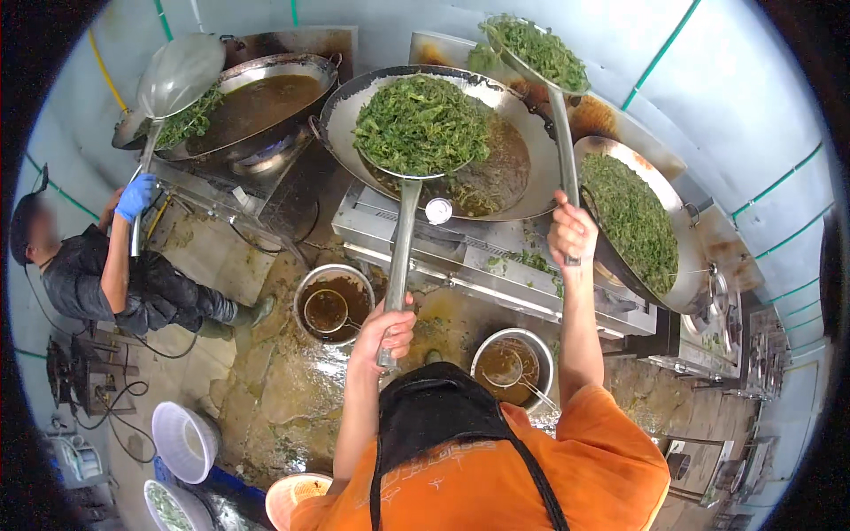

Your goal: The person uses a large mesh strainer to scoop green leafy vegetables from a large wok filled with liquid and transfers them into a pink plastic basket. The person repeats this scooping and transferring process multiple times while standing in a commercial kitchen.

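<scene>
My left hand (386, 332) is closed around the metal handle of a large strainer heaped with green leaves (422, 126), over the middle wok (541, 179). That wok holds brown liquid with bits of leaf. With my right hand (572, 231) I grip the handle of a second large strainer (563, 139). Its bowl, also full of green leaves (541, 53), is raised above the back right rim of the middle wok. Right of my right hand, another wok (690, 279) is filled with chopped-looking greens (631, 219). A small round white object (438, 210) lies at the middle wok's front rim.
At the left a co-worker (126, 279) in a blue glove holds a big strainer (182, 73) near a wok of brown liquid (265, 106). Two metal pots (302, 292) (546, 352) with small strainers stand on the wet floor. Plastic baskets (186, 441) are behind at lower left.
</scene>
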Action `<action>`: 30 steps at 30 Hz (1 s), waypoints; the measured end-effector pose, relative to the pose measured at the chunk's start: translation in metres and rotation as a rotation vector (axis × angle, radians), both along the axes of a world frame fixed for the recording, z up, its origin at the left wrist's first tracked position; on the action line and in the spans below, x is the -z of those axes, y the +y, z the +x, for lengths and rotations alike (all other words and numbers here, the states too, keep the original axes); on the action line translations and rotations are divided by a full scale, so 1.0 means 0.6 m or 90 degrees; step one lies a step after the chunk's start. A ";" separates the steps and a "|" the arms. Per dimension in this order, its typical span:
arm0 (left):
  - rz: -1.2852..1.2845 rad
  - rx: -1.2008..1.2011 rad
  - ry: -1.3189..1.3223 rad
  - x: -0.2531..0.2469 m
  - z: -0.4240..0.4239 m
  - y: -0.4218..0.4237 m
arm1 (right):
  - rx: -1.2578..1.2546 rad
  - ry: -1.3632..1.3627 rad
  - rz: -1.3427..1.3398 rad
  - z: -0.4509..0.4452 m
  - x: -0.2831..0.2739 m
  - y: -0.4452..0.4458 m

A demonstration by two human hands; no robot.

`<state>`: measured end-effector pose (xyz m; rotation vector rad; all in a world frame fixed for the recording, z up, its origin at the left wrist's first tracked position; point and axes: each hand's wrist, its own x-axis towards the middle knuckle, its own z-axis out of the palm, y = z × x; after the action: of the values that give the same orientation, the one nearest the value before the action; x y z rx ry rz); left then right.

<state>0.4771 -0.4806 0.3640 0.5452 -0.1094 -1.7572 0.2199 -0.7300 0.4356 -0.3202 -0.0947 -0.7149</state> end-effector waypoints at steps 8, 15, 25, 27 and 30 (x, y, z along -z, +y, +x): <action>-0.016 0.008 0.009 0.005 0.002 -0.006 | -0.041 -0.094 0.079 -0.009 -0.002 -0.015; 0.000 0.010 -0.004 -0.006 0.006 -0.003 | -0.019 -0.088 -0.028 -0.004 -0.055 0.000; -0.017 0.015 -0.001 0.004 0.017 -0.005 | -0.035 -0.107 0.093 -0.012 -0.027 0.035; -0.017 0.026 -0.001 0.001 0.022 -0.008 | 0.010 -0.039 0.022 -0.016 -0.033 0.043; -0.015 0.036 -0.014 -0.005 0.025 -0.008 | 0.075 0.136 -0.091 -0.025 -0.049 0.057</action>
<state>0.4924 -0.4855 0.3672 0.5489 -0.1621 -1.8024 0.2047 -0.6957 0.4652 -0.5397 0.0773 -0.7878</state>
